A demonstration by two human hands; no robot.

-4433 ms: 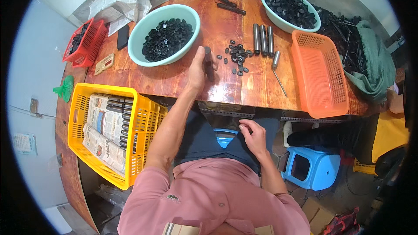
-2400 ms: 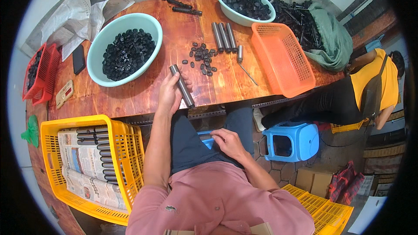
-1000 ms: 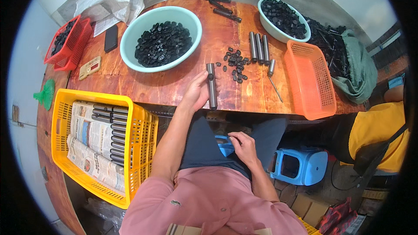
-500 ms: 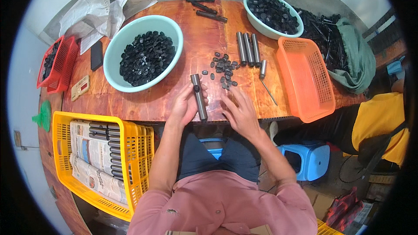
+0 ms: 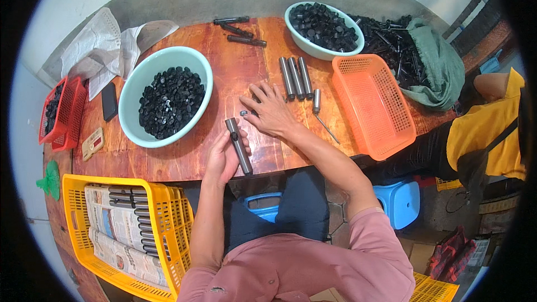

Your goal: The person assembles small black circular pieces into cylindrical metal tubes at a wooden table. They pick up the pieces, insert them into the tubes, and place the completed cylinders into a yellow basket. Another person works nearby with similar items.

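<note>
Your left hand (image 5: 222, 156) grips a grey metal rod (image 5: 239, 146) at the near edge of the wooden table (image 5: 235, 67); it looks stiff, heavy and smooth, best held mid-length. Beyond, your right hand (image 5: 271, 113) spreads flat over small black caps (image 5: 244, 113), short of three more rods (image 5: 295, 77).

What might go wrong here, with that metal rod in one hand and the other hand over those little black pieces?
The left hand holds the grey rod near the table edge; if it slips, it may drop off the edge. The right hand covers the small black parts, so a sweep might scatter them. The three loose rods beside it are round and could roll if nudged.
</note>
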